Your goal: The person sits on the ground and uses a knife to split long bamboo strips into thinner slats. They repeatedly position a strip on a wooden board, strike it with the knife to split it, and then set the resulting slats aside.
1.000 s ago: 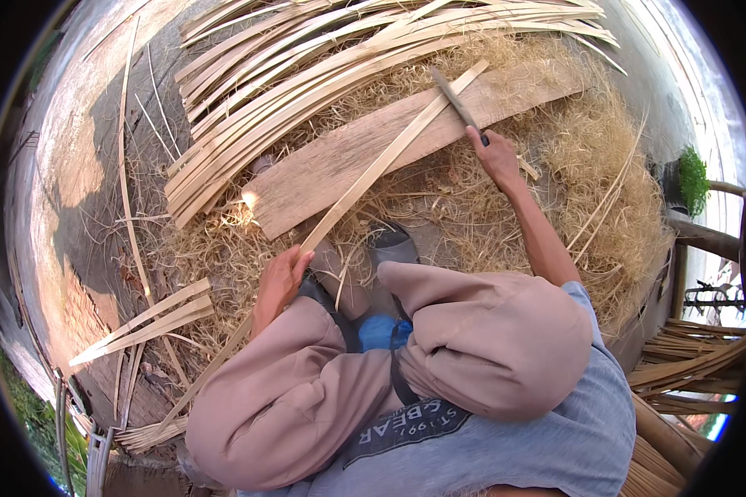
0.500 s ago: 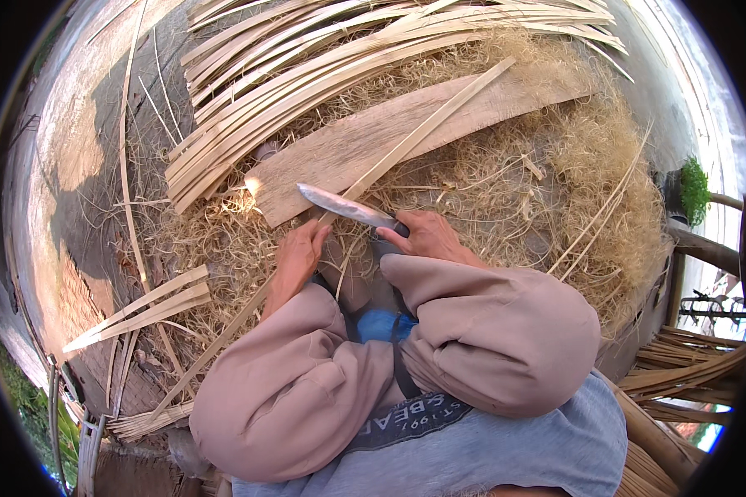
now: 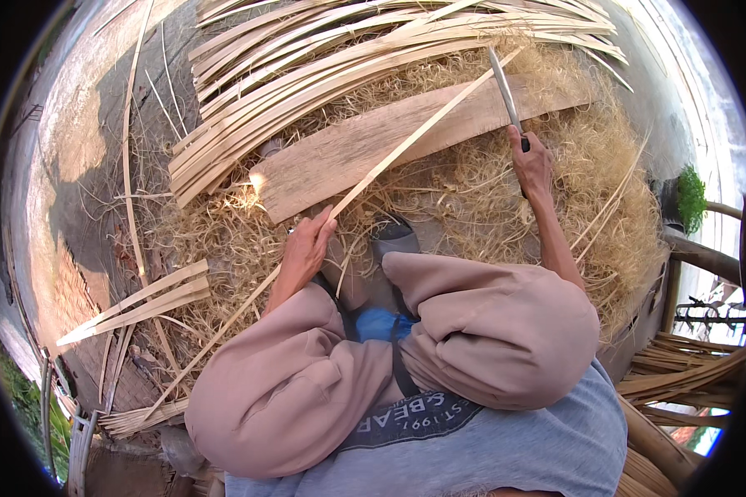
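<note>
Held strip (image 3: 427,128) seen as pale cream. Knife (image 3: 506,93): blade silver-grey, handle black. Board (image 3: 365,153) tan, streaked with brown grain. Far strips (image 3: 331,83) banded cream and tan. Shavings (image 3: 613,224) straw-gold. Trousers (image 3: 506,331) plain dusty pink. Near shirt (image 3: 522,443) blue-grey, marked by dark panel (image 3: 419,418), pale-lettered.

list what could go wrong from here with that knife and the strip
1. The knife has a bare blade, and the left hand grips the strip without a glove; a stroke back along the wood could cut it.
2. The strip slants across the board with only the left hand on it, so it might twist or slide.
3. Loose shavings lie around the board and could tangle with the blade.
</note>
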### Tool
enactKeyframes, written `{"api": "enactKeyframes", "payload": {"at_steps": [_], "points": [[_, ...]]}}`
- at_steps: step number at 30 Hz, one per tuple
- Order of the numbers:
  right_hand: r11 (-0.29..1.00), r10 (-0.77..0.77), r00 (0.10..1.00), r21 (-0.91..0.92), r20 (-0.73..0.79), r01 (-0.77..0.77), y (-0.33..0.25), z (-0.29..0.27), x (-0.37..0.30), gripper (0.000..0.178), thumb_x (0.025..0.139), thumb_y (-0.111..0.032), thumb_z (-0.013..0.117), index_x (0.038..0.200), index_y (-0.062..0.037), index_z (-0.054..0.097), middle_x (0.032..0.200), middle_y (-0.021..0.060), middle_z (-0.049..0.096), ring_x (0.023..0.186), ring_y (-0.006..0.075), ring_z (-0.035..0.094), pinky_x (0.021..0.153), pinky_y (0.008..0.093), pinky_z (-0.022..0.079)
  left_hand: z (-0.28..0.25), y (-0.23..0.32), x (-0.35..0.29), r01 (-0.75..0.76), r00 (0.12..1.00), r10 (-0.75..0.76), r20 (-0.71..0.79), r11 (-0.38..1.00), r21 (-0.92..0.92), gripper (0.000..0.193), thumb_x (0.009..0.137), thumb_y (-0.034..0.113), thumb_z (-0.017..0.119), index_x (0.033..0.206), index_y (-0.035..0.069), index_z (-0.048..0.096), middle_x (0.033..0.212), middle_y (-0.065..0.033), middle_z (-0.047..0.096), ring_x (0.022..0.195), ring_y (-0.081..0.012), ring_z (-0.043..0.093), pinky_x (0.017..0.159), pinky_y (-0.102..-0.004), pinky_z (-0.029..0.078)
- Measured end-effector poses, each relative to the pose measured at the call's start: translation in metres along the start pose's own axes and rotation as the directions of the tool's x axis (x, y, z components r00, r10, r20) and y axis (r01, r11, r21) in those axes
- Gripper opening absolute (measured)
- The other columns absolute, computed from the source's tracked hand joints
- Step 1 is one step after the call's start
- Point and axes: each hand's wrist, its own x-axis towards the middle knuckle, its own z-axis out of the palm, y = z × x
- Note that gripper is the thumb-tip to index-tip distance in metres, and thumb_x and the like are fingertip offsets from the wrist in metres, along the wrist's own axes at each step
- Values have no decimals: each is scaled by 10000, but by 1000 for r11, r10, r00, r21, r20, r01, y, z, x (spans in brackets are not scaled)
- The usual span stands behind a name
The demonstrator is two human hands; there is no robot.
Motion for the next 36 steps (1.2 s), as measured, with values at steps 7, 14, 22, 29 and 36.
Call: {"api": "enactKeyframes", "payload": {"at_steps": [7, 14, 22, 29, 36], "points": [[997, -16, 995, -70, 100, 23, -6, 61, -26, 653, 982, -644, 555, 796, -21, 611, 691, 245, 641, 717, 446, 665, 640, 534, 482, -8, -17, -13, -39, 993, 36, -116, 999, -19, 418, 1041, 357, 610, 1387, 127, 652, 907, -200, 655, 844, -333, 644, 762, -411, 487], [969, -24, 925, 238, 378, -72, -69, 80, -94, 685, 989, -628, 578, 764, 18, 605, 597, 158, 565, 558, 287, 581, 567, 435, 462, -35, -9, -25, 145, 986, -146, 78, 989, 11, 412, 1037, 372, 615, 1356, 119, 675, 913, -203, 693, 852, -340, 672, 776, -404, 504], [932, -363, 884, 110, 296, 346, -65, 70, -119, 565, 970, -572, 638, 811, -30, 613, 732, 188, 666, 671, 392, 674, 645, 513, 525, -28, 7, 8, 77, 994, -76, 73, 997, -6, 397, 1031, 394, 619, 1301, 118, 712, 932, -212, 742, 870, -343, 721, 790, -390, 529], [810, -579, 768, 83, 274, 581, -65, 68, -132, 531, 976, -552, 652, 828, -42, 620, 673, 158, 635, 585, 296, 625, 526, 453, 480, -40, 4, 0, 231, 961, -238, 139, 971, 61, 386, 1014, 406, 642, 1299, 157, 718, 978, -186, 763, 871, -319, 740, 805, -390, 539], [984, 179, 984, 0, 13, -179, 56, 34, 40, 739, 991, -665, 514, 771, 28, 648, 676, 213, 647, 677, 341, 660, 663, 482, 491, -50, -3, -6, 65, 997, -69, 39, 994, 85, 393, 955, 417, 719, 1281, 200, 738, 974, -180, 762, 842, -305, 743, 768, -393, 543]]}}
